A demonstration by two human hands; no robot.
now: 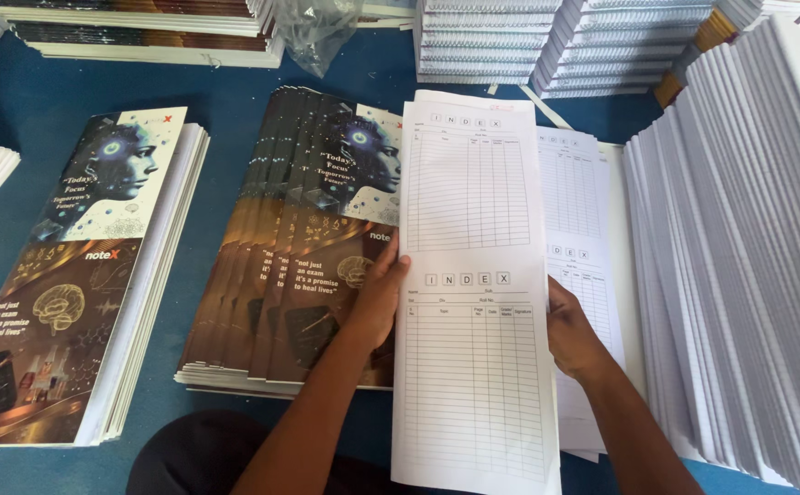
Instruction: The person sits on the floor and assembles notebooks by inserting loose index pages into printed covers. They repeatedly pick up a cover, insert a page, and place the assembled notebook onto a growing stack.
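I hold a long white printed sheet point(473, 302) with two ruled tables, one above the other. My left hand point(377, 298) grips its left edge at mid-height, thumb on top. My right hand point(572, 335) holds the right edge, mostly behind the paper. Under the sheet's left side lies a fanned stack of dark printed covers point(294, 238) showing a face and a brain. Beneath its right side rests a pile of matching white table sheets point(583, 211).
A second stack of printed covers point(79, 275) sits at the left on the blue table point(226, 110). Tall fanned piles of white paper blocks point(748, 238) fill the right. Bound white stacks point(556, 41) and a crumpled clear plastic bag point(313, 32) lie at the back.
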